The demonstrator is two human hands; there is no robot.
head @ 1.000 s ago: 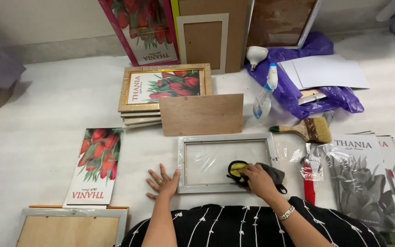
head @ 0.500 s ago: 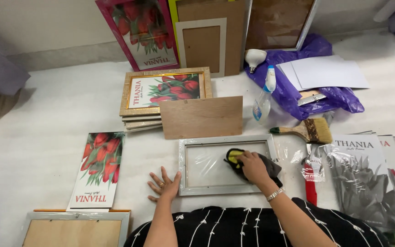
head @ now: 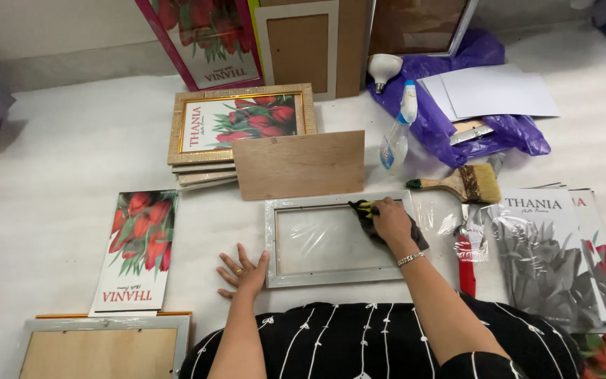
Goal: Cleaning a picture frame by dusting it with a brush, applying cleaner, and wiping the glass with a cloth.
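Since a moment ago, the right hand (head: 391, 217) has slid its cloth (head: 387, 221) up from the middle right of the glass to the top right corner of the silver frame (head: 273, 242). The left hand (head: 245, 270) has stayed put.

A big white table (head: 57, 175) holds everything. It looks soft and a bit fuzzy. The silver frame lies flat near the person, with shiny clear glass inside it. A smooth brown board (head: 299, 165) lies just above the frame, close to its top edge. A stack of gold frames (head: 208, 158) with a red flower picture on top sits behind the board.

The right hand is curled down, pressing the dark and yellow cloth on the glass. The left hand lies flat with fingers spread wide, touching the frame's bottom left corner and holding nothing.

A bristly paintbrush (head: 461, 184) and a spray bottle (head: 395, 137) lie to the right. The table has open room on the far left.
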